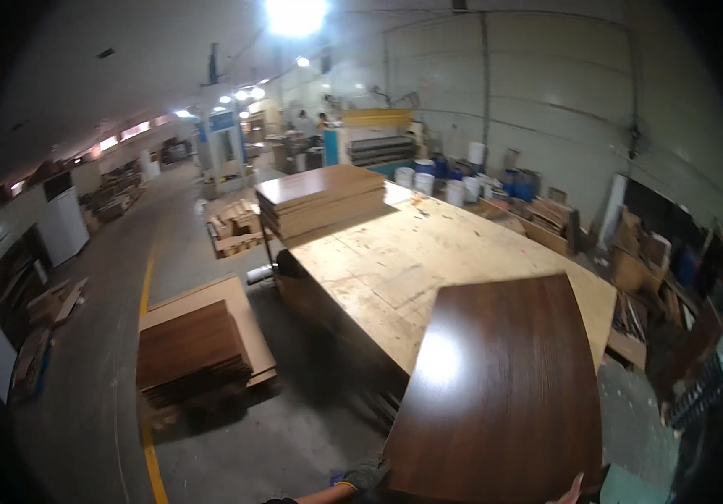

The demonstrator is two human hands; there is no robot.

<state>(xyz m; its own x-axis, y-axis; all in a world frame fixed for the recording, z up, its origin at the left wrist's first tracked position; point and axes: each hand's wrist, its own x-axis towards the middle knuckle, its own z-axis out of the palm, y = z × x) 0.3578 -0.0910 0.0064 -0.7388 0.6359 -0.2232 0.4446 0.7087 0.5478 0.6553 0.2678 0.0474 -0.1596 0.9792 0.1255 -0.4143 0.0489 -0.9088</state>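
Observation:
A large dark brown wood-grain panel slants from the near edge of the view onto the near end of a long worktable. At the panel's near left corner is my left hand, in a grey glove, closed on the edge with its fingers partly hidden. My right hand grips the near edge towards the right corner; only a thumb or finger shows over the brown face, and the rest is out of view. Light glares off the panel's upper left part.
Brown-topped panels are stacked on the table's far end. Left of the table, another panel stack sits low by a yellow floor line. Buckets, wood scraps and boxes line the right wall. Machinery stands behind.

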